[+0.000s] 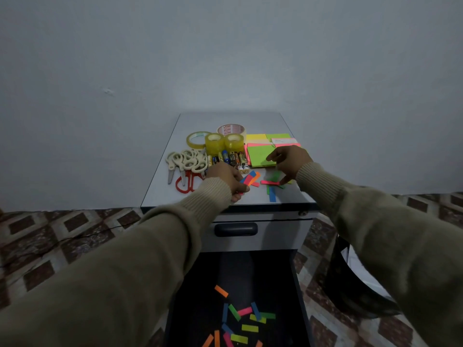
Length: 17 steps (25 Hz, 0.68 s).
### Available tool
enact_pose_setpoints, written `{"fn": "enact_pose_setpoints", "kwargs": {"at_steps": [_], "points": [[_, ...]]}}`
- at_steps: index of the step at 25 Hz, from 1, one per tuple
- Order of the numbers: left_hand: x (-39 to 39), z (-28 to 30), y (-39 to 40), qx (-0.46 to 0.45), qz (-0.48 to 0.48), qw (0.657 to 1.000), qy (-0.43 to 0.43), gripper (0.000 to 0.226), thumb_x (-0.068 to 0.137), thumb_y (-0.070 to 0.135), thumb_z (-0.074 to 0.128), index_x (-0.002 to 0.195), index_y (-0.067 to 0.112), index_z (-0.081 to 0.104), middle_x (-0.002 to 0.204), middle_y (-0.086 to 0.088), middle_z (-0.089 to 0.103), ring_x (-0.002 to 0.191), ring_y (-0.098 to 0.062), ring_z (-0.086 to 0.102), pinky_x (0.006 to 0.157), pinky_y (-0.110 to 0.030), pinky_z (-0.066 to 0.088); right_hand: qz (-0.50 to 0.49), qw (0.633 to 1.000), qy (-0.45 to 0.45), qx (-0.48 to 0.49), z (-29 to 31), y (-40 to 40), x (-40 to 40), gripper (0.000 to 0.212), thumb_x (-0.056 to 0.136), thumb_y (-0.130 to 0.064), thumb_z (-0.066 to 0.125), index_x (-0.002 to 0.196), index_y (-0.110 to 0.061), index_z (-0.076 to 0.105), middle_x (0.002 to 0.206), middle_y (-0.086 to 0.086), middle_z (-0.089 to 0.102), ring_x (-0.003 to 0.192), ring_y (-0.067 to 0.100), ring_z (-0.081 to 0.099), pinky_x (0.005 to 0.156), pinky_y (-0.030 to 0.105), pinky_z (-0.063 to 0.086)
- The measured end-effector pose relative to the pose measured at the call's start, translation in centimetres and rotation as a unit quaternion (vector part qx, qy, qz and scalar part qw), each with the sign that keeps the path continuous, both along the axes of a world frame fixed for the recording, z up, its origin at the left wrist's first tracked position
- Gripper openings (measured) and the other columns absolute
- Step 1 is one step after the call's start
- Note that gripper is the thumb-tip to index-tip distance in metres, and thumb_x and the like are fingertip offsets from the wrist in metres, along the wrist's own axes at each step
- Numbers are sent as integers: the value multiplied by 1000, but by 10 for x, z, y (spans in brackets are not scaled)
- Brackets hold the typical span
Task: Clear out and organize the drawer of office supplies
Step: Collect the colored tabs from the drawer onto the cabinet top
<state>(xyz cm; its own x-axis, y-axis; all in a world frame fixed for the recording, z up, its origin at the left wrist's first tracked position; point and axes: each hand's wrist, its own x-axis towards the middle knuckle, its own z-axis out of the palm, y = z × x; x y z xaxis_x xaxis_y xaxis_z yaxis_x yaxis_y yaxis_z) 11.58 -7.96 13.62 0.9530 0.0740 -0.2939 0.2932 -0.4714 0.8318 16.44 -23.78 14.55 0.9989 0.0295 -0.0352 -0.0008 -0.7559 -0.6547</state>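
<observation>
Sorting on the cabinet top (160, 196): tape rolls (215, 142), batteries (231, 159), scissors (186, 162), note pads (261, 155) are grouped behind your hands. Your left hand (225, 180) pinches paper strips (250, 179); your right hand (290, 160), fingers spread, presses a pink strip (269, 182). Below it, the open drawer (180, 309) holds loose strips (244, 319); its front is cut off.

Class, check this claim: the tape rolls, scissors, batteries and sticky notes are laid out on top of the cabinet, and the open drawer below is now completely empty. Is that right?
Not quite. The head view shows the open drawer still holds scattered coloured paper strips. The rest stands: tape rolls, scissors, batteries and sticky notes lie on the cabinet top.
</observation>
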Motion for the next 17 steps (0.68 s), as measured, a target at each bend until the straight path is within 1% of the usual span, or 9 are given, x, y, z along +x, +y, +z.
{"fn": "enact_pose_setpoints", "kwargs": {"at_steps": [2, 4, 6, 7, 8, 9, 11, 14, 17], "points": [[7, 1, -4, 20, -9, 1000, -7, 29, 81, 1, 67, 108, -3, 57, 75, -16, 60, 56, -20, 54, 50, -25, 45, -21, 996, -32, 78, 3, -4, -3, 31, 91, 5, 45, 101, -16, 64, 123, 6, 57, 93, 24, 61, 49, 30, 57], [15, 4, -12, 57, -23, 998, -25, 26, 81, 6, 67, 105, -2, 59, 77, -15, 62, 60, -20, 57, 52, -25, 49, -51, 990, -67, 115, 1, -13, -5, 29, 90, 3, 44, 93, -18, 64, 119, 6, 60, 85, 21, 61, 56, 34, 59], [23, 6, -20, 107, -40, 992, -49, 28, 81, 11, 69, 105, -1, 61, 89, -17, 67, 78, -27, 65, 72, -36, 57, -75, 984, -100, 127, -3, -23, -8, 31, 86, 5, 45, 87, -19, 64, 112, 8, 64, 87, 20, 60, 70, 39, 59], [27, 6, -24, 124, -44, 990, -56, 29, 81, 12, 69, 105, -2, 62, 95, -17, 68, 85, -28, 66, 81, -39, 56, -79, 984, -110, 119, -6, -28, -9, 31, 84, 5, 46, 86, -20, 65, 110, 9, 66, 89, 21, 60, 78, 40, 57], [31, 5, -26, 134, -46, 988, -60, 29, 81, 13, 69, 105, -1, 63, 95, -16, 68, 86, -27, 66, 82, -39, 56, -81, 984, -112, 108, -8, -33, -10, 31, 83, 5, 47, 86, -20, 66, 108, 8, 66, 89, 21, 59, 84, 40, 54], [34, 5, -29, 144, -48, 986, -62, 28, 82, 13, 69, 106, 0, 64, 91, -13, 69, 83, -24, 66, 79, -35, 56, -86, 985, -111, 98, -10, -37, -11, 30, 83, 4, 48, 88, -18, 67, 108, 7, 66, 87, 20, 58, 87, 37, 52], [36, 3, -34, 168, -50, 982, -66, 27, 82, 14, 69, 107, 3, 66, 93, -11, 69, 86, -22, 67, 78, -33, 57, -95, 986, -106, 86, -13, -45, -13, 28, 82, 3, 50, 93, -16, 68, 109, 5, 66, 81, 18, 54, 84, 31, 49], [36, 4, -36, 170, -44, 982, -74, 34, 80, 17, 71, 112, 7, 65, 111, -12, 66, 101, -25, 64, 90, -37, 53, -97, 986, -110, 83, -12, -50, -17, 28, 81, 2, 51, 95, -15, 68, 109, 6, 66, 81, 17, 53, 85, 30, 47], [31, 9, -32, 176, -44, 979, -90, 38, 81, 18, 70, 117, 9, 62, 118, -9, 63, 103, -23, 62, 94, -34, 50, -94, 986, -109, 83, -9, -50, -21, 27, 81, 2, 52, 92, -17, 67, 109, 5, 66, 83, 17, 53, 84, 30, 47]]}}
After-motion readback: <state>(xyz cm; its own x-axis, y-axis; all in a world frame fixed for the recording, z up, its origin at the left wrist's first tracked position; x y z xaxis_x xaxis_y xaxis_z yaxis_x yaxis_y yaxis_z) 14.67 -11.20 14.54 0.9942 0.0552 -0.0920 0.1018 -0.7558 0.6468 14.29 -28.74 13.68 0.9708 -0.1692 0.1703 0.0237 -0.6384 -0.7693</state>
